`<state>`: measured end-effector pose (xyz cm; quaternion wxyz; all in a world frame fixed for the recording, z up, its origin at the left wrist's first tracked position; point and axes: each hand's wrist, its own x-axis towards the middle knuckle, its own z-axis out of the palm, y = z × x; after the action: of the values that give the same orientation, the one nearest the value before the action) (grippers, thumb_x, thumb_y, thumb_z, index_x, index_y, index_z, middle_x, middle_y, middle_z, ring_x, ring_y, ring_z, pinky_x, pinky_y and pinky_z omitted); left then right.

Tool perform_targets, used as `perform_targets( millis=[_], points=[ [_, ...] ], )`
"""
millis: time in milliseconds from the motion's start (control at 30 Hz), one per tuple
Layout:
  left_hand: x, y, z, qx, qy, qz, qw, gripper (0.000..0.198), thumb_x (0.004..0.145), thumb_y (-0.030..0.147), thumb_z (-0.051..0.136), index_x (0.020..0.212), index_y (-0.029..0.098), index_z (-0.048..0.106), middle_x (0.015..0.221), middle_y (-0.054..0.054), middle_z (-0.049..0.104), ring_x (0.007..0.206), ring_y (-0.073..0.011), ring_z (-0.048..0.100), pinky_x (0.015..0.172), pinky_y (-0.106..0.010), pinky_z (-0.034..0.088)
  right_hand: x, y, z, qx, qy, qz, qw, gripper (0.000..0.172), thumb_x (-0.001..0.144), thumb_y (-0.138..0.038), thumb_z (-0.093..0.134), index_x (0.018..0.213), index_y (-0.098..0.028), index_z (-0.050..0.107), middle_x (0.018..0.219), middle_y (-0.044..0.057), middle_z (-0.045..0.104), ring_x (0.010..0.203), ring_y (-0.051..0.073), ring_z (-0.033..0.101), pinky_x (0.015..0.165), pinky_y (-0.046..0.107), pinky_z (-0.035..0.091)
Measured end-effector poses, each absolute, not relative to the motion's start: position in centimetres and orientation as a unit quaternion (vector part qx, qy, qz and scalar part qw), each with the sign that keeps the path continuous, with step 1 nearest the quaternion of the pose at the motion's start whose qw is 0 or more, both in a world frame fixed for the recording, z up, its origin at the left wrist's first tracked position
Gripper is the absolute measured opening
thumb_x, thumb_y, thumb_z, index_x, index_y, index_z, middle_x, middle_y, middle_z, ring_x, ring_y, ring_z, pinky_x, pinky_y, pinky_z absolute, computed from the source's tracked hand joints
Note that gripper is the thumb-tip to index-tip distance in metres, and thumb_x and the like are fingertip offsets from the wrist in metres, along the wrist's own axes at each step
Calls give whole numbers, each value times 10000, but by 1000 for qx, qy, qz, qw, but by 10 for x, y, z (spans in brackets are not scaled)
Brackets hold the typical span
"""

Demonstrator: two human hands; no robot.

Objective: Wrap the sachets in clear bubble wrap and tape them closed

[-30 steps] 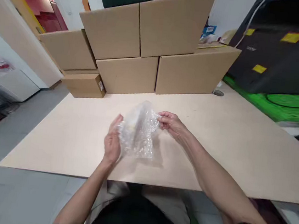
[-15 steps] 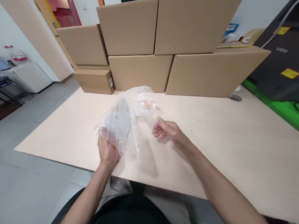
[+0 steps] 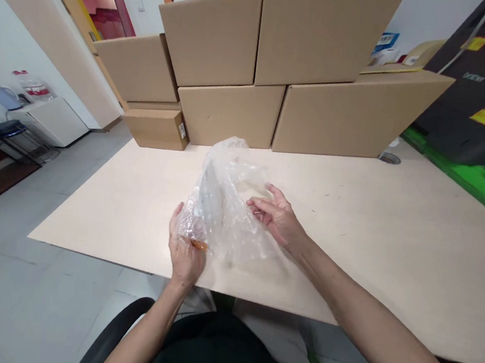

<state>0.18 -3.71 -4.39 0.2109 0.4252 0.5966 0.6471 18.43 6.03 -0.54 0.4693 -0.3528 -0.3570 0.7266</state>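
Note:
A crumpled clear plastic bag (image 3: 238, 221) is held up over the near middle of the table, with a flat pale grey-blue item (image 3: 212, 193) showing through it. My left hand (image 3: 187, 253) grips the bag's lower left corner. A small orange-brown strip (image 3: 198, 244) shows by its fingers; I cannot tell what it is. On the bag's right side is my right hand (image 3: 276, 217), its fingers apart and bent towards the loose plastic. Whether its fingertips touch the film is hard to tell.
Cardboard boxes (image 3: 227, 116) stand stacked along the back of the light wooden table (image 3: 371, 235). A smaller box (image 3: 156, 129) sits at the back left. A round grey cable hole (image 3: 389, 157) is at the back right, and a dark Brother machine (image 3: 460, 123) stands beyond.
The bag has turned and its loose part has swung to the right. My left hand has shifted slightly right, and the orange-brown strip now shows beside it. My right hand's fingers have spread.

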Motion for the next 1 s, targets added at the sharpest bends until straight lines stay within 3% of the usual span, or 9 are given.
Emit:
perform_targets(
  millis=[100, 233, 300, 400, 533, 667, 867, 933, 1000],
  points=[
    [-15, -41, -41, 406, 582, 691, 137, 726, 957, 383, 516, 1526, 383, 66, 1485, -115, 433, 1240, -219, 581, 952, -374, 548, 188, 63, -1, -333, -309, 765, 456, 818, 811, -406, 721, 1476, -287, 260, 1040, 89, 700, 899, 211, 690, 654, 295, 549],
    [-42, -48, -32, 539, 589, 598, -71, 527, 899, 290, 611, 1398, 291, 440, 1532, -124, 316, 1376, -281, 436, 1084, -463, 437, 186, 58, 4, -348, -315, 773, 426, 1034, 790, -314, 760, 1551, -299, 62, 1172, 115, 676, 1008, 228, 686, 655, 287, 566],
    [-56, -51, -30, 616, 593, 508, -97, 310, 912, 255, 578, 1220, 237, 606, 1460, -119, 418, 1358, -285, 452, 1100, -486, 414, 184, 54, 4, -366, -319, 767, 419, 1094, 766, -257, 776, 1566, -283, 31, 1227, 110, 665, 1087, 219, 662, 727, 287, 579],
    [-72, -55, -31, 660, 612, 424, -98, 201, 919, 252, 563, 1080, 226, 680, 1255, -104, 601, 1259, -273, 535, 1040, -481, 455, 184, 50, 4, -387, -325, 760, 408, 986, 754, -256, 786, 1552, -253, 208, 1317, 94, 629, 1196, 195, 606, 831, 250, 560],
    [-77, -59, -34, 652, 641, 383, -129, 153, 885, 318, 625, 965, 237, 728, 1093, -89, 687, 1049, -262, 627, 951, -465, 462, 184, 47, 3, -377, -389, 772, 333, 894, 722, -321, 825, 1491, -234, 378, 1110, 70, 701, 954, 192, 673, 682, 256, 546],
    [-81, -63, -32, 567, 680, 458, -80, 176, 891, 351, 605, 974, 226, 696, 952, -58, 709, 915, -206, 660, 863, -358, 501, 185, 48, 1, -341, -432, 773, 315, 766, 624, -261, 873, 1316, -136, 570, 719, -2, 656, 599, 132, 576, 557, 262, 463],
    [-123, -67, -32, 378, 695, 612, -1, 609, 832, 284, 623, 1369, 229, 340, 1068, -58, 627, 679, -132, 652, 708, -332, 560, 189, 64, -7, -372, -405, 750, 368, 295, 619, -259, 839, 878, -181, 721, 722, 4, 664, 607, 119, 560, 597, 257, 479],
    [-141, -70, -33, 362, 740, 566, -32, 777, 790, 228, 628, 1455, 219, 227, 1253, -145, 538, 777, -168, 654, 752, -400, 558, 190, 68, -8, -378, -385, 750, 383, 235, 675, -352, 808, 817, -196, 704, 735, 20, 671, 632, 137, 587, 603, 265, 497],
    [-151, -74, -34, 365, 793, 472, -120, 792, 746, 201, 650, 1461, 183, 310, 1414, -215, 381, 1072, -284, 596, 912, -516, 489, 190, 69, -7, -369, -373, 766, 372, 317, 752, -515, 727, 793, -204, 680, 762, 49, 682, 684, 174, 629, 613, 292, 518]
  ],
)
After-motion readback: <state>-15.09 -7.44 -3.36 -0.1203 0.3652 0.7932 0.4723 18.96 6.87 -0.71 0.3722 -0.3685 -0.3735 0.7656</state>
